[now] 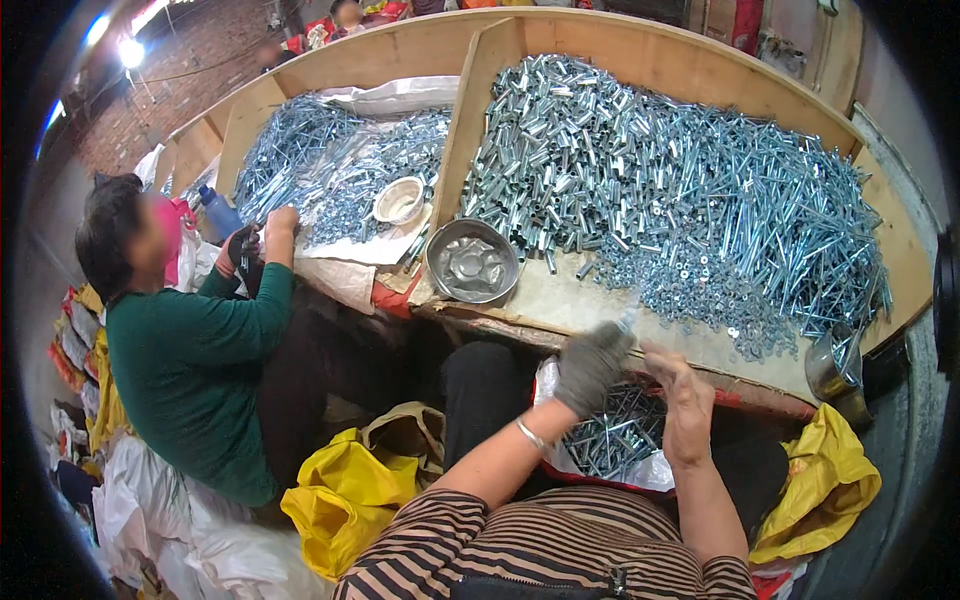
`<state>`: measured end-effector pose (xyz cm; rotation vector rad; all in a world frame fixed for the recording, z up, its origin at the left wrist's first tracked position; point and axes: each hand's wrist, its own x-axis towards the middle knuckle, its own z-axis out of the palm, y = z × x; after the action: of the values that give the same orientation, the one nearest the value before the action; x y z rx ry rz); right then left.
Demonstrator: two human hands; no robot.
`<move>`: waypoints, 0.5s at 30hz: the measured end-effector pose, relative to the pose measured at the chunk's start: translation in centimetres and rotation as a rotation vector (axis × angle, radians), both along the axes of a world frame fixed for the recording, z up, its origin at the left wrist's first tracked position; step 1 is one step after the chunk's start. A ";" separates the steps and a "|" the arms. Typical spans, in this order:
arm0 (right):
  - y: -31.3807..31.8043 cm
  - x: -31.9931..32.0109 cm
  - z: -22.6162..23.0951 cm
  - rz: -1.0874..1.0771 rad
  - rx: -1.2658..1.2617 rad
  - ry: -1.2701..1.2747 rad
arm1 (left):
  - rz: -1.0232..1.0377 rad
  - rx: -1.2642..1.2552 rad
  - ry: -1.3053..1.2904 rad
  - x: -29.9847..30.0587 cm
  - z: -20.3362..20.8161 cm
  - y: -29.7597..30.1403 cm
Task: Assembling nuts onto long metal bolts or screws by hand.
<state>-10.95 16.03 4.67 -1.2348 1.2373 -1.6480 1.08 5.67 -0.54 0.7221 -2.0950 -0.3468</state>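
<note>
My left hand (pixel 590 372), in a grey glove, is at the table's front edge with its fingers bent together. A blurred, shiny bluish bit shows at its fingertips; what it is I cannot make out. My bare right hand (pixel 682 405) is raised just to its right, fingers stretched and slightly bent, nothing visible in it. Below and between both hands, an open white-lined bag (pixel 655 470) on my lap holds many assembled metal bolts (pixel 615 435). Beyond my hands, small nuts and washers (pixel 690 290) lie on the table in a loose spread.
Metal sleeves (pixel 545 150) and long bolts (pixel 800 215) heap behind a wooden divider (pixel 462 125). A steel bowl (pixel 472 262) and a metal cup (pixel 838 370) stand at the edge. A co-worker in green (pixel 200 340) sits left. Yellow bags (pixel 350 490) flank me.
</note>
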 end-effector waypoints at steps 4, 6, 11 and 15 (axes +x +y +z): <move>-0.3 -0.7 0.6 -0.079 0.008 -0.078 | 0.015 0.655 0.246 0.6 1.9 -0.4; -0.8 -0.9 0.9 -0.080 -0.006 -0.268 | -0.097 0.417 0.095 -0.9 1.5 2.3; 0.4 -6.2 -1.6 -0.185 0.274 0.031 | -0.154 0.385 -0.032 -1.4 1.6 2.9; -0.4 -1.5 0.9 -0.296 0.133 -0.185 | -0.203 0.324 -0.132 -1.6 1.9 3.6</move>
<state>-12.40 15.62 5.56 -0.8275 1.4376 -1.8096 -0.51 9.28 1.35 0.7349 -2.2706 -0.7833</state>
